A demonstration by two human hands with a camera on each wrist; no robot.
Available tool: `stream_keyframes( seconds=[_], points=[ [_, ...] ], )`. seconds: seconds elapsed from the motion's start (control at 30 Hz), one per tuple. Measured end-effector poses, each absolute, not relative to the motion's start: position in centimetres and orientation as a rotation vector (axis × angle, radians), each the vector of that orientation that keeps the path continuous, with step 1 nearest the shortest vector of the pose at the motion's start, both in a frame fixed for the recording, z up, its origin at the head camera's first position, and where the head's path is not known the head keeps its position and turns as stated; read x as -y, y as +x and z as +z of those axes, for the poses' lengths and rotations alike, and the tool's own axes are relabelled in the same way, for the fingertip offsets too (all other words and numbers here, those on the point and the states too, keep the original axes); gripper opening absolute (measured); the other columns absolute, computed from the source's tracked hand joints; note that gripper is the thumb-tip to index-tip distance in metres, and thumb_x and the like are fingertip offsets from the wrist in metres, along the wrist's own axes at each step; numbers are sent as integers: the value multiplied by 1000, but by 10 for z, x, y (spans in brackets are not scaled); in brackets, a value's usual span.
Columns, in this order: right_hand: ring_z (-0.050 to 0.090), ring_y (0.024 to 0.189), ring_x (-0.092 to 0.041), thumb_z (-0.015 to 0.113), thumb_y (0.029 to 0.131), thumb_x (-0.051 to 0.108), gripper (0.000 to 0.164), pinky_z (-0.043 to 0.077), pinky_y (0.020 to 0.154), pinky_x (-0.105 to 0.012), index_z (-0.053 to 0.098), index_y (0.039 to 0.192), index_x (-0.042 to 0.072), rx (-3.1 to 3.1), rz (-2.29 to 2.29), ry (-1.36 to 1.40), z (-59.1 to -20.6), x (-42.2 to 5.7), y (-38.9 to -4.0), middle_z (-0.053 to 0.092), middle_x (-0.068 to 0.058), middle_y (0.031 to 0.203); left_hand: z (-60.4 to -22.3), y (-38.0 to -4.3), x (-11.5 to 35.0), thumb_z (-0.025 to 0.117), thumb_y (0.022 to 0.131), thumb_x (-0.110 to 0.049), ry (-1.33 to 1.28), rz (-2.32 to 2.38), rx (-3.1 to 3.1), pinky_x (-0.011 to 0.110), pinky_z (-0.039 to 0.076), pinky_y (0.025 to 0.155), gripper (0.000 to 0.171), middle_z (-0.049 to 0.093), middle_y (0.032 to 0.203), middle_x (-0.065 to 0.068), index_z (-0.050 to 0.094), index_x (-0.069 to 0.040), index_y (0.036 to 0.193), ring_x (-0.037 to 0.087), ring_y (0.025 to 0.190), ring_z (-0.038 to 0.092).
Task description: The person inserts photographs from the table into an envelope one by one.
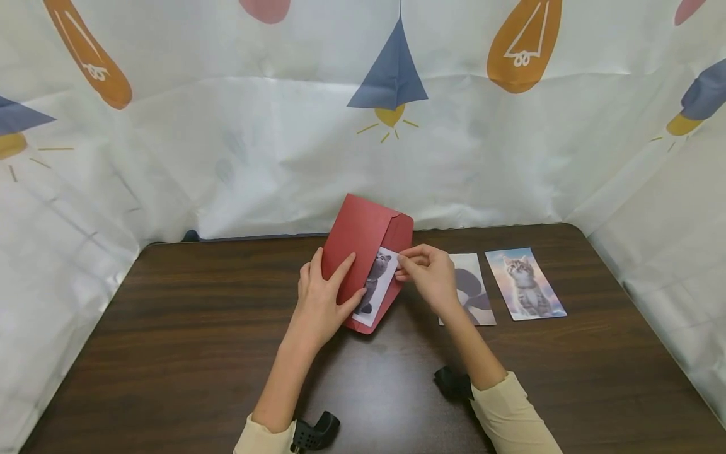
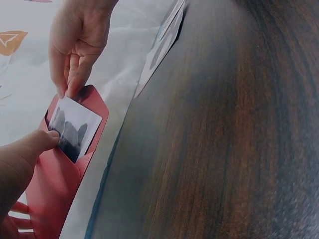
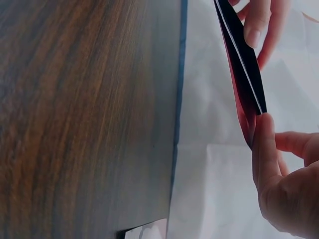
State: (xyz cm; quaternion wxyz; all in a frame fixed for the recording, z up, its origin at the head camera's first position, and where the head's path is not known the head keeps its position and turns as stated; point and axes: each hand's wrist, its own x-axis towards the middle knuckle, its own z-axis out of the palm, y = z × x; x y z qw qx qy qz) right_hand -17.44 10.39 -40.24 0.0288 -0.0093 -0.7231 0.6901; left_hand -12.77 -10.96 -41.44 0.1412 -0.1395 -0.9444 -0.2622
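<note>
A red envelope (image 1: 360, 236) is held tilted above the table, its flap (image 2: 94, 102) folded out. My left hand (image 1: 323, 293) grips it from the left, the thumb (image 2: 47, 140) lying over the front by the opening. A white-edged card (image 1: 379, 280) with a grey toy-like animal picture sits at the envelope's mouth, part of it overlapped by the front panel. Its free corner is pinched by the thumb and fingers of my right hand (image 1: 432, 276). From the right wrist view, the envelope (image 3: 240, 97) appears nearly edge-on, with the card's face hidden in shadow.
Two cards lie on the dark wooden table (image 1: 187, 340) to the right: a grey-and-white one (image 1: 473, 293), partly behind my right forearm, and a kitten card (image 1: 524, 284). A white patterned curtain (image 1: 272, 157) hangs along the table's back edge.
</note>
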Motion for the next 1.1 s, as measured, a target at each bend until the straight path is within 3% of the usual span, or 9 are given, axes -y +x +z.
stream_keyframes(
  seconds=[0.8, 1.1],
  points=[
    [71, 62, -7, 70, 96, -6, 13, 62, 64, -25, 70, 105, -16, 2205, 2159, -51, -407, -98, -172, 76, -18, 80, -415, -127, 107, 83, 92, -28, -412, -807, 2721, 65, 46, 105, 66, 30, 161, 33, 58, -16, 152, 53, 139, 36],
    [72, 63, -6, 71, 96, -4, 13, 62, 65, -25, 71, 105, -14, 2202, 2154, -49, -406, -95, -172, 77, -23, 86, -412, -127, 105, 85, 91, -27, -431, -793, 2717, 63, 51, 101, 68, 31, 161, 33, 58, -15, 152, 52, 138, 37]
  ],
)
